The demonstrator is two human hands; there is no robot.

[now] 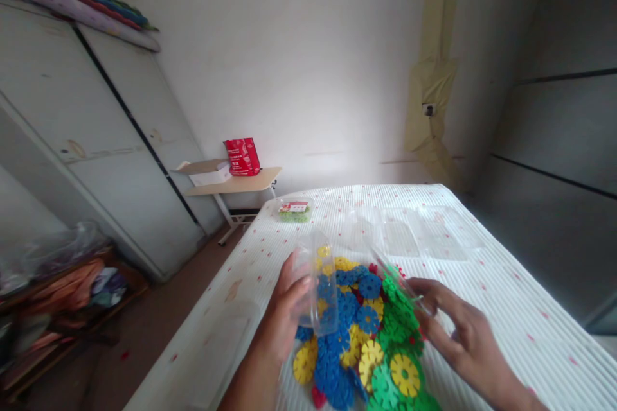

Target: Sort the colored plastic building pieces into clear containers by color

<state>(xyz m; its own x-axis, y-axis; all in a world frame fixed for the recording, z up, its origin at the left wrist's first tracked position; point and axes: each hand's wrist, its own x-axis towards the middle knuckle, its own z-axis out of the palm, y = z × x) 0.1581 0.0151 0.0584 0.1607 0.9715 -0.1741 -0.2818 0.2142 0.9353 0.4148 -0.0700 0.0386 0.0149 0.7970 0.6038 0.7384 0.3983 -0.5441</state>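
Note:
My left hand (289, 308) is closed around a clear plastic box (325, 292), which stands tilted over the pile of toy pieces. My right hand (456, 327) pinches the edge of a thin clear plastic lid (393, 270), held at a slant. Whether the lid and the box are joined cannot be made out. Below and between both hands lies a heap of notched, flower-shaped plastic discs: blue discs (332, 366), yellow discs (405, 374), green discs (398, 318) and a few red ones (318, 397). Some discs show through the clear box.
Clear plastic containers (419, 234) lie behind the heap, and another clear sheet or lid (226, 347) rests at the left. A labelled clear box with green contents (295, 210) stands near the far edge of the table (520, 308). Beyond is a side table (231, 186) with a red bag (242, 157).

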